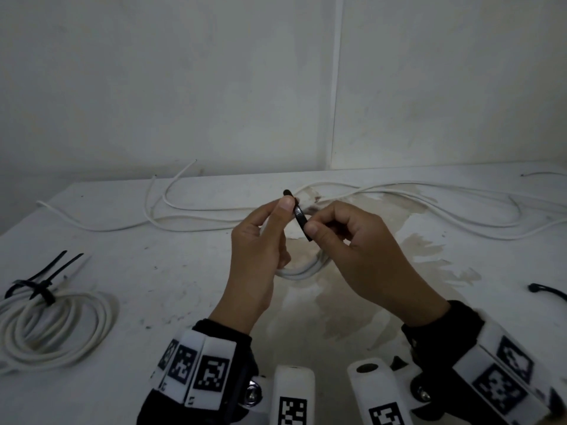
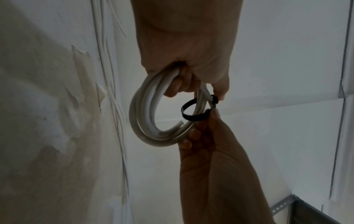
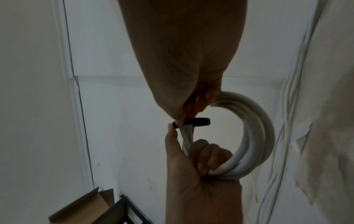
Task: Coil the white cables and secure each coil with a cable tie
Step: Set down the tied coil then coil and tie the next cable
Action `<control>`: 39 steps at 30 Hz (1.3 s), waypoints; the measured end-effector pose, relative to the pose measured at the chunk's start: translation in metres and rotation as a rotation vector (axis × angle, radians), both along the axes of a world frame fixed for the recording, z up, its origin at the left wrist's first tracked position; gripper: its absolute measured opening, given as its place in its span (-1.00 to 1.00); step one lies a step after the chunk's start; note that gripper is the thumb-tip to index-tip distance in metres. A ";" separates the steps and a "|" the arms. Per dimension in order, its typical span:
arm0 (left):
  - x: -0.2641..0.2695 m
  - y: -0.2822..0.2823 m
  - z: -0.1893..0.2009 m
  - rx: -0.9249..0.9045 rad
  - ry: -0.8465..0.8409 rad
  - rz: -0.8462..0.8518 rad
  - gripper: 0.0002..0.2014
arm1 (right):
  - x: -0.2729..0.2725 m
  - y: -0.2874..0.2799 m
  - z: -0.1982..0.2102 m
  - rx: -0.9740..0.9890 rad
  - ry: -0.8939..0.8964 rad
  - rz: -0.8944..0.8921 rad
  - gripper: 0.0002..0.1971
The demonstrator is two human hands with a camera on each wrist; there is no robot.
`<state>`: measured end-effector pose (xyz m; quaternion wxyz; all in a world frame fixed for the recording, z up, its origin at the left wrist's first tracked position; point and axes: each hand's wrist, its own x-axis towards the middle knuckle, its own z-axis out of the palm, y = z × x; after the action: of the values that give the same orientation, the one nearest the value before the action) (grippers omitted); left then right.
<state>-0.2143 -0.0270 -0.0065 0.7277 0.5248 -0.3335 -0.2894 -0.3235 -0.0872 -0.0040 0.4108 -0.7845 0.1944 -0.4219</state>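
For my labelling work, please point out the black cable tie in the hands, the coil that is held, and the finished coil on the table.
black cable tie [image 2: 193, 117]: left wrist view, bottom of its loop.
held coil [image 3: 266, 121]: right wrist view, outer curve.
finished coil [image 1: 101, 329]: head view, right side of the strands.

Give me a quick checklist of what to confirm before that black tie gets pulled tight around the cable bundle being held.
1. Coiled white cable gripped by the left hand: ok, its fingers curl round the strands.
2. Black plastic cable tie looped round the coil's strands: ok, it forms a loose ring.
3. Tie's tail threaded through its head: ok as far as the wrist views show; locking cannot tell.
4. Right hand pinching the tie: ok.
5. All strands inside the loop: cannot tell; one cut cable end sits free inside the coil.
6. Finished tied coil out of the way: ok, lying on the white table at left.
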 end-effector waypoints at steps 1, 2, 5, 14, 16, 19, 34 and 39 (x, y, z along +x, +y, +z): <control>-0.002 0.000 0.000 0.008 -0.012 -0.003 -0.77 | 0.000 0.001 0.001 0.009 -0.018 -0.009 -0.86; -0.004 0.000 0.000 0.018 -0.021 -0.006 -0.80 | 0.000 0.001 0.001 0.013 -0.035 -0.021 -0.87; -0.009 0.000 0.000 0.027 -0.028 -0.016 -0.76 | 0.001 0.002 0.000 0.003 -0.063 -0.058 -0.89; -0.003 0.005 0.009 0.052 -0.160 -0.083 -0.89 | -0.011 -0.010 0.016 -0.004 -0.085 -0.079 -0.99; -0.005 0.007 0.010 0.071 -0.223 -0.139 -0.89 | -0.012 -0.012 0.016 -0.045 -0.020 -0.004 -0.97; -0.007 0.007 0.008 0.100 -0.251 -0.168 -0.89 | -0.016 -0.015 0.019 -0.006 0.038 0.070 -0.89; -0.012 0.010 0.015 0.049 -0.318 -0.231 -0.91 | -0.020 -0.011 0.028 0.041 0.057 0.077 -0.72; -0.020 0.009 0.010 0.075 -0.308 -0.301 -0.86 | -0.026 -0.015 0.037 0.152 -0.138 0.017 -0.80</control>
<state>-0.2347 -0.0175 0.0038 0.5967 0.5338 -0.5043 -0.3235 -0.3495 -0.1019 0.0332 0.4851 -0.7218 0.1904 -0.4555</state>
